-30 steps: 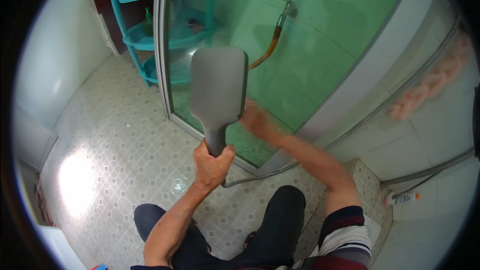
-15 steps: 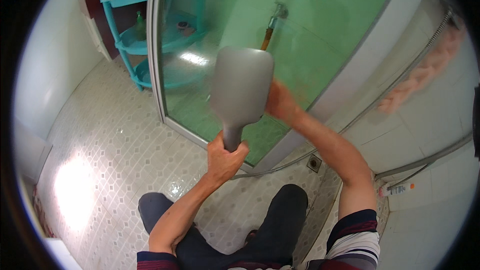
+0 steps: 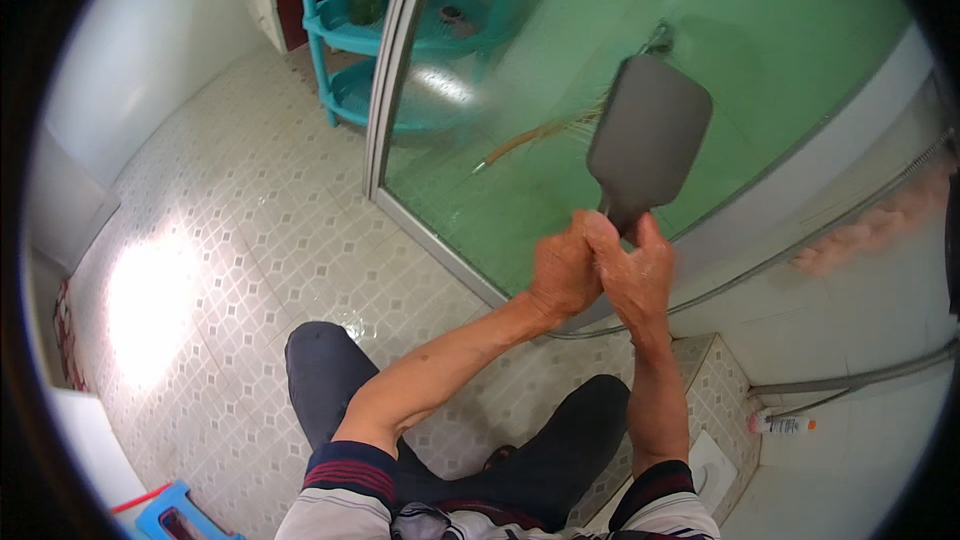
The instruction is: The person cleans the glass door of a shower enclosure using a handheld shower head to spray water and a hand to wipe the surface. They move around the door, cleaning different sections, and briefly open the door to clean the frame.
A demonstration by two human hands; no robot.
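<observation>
Your L hand [image 3: 568,268] & R hand [image 3: 640,278] both curled closed on handle of gray paddle brush [image 3: 652,130], head up, in front of glass shower panel [image 3: 500,225]. Prob grip-adjust step; next move needs firm hold.

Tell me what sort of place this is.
Most likely a bathroom: a framed glass panel stands ahead, a wall tap shows above the grey paddle-shaped tool, and the floor is tiled.
</observation>
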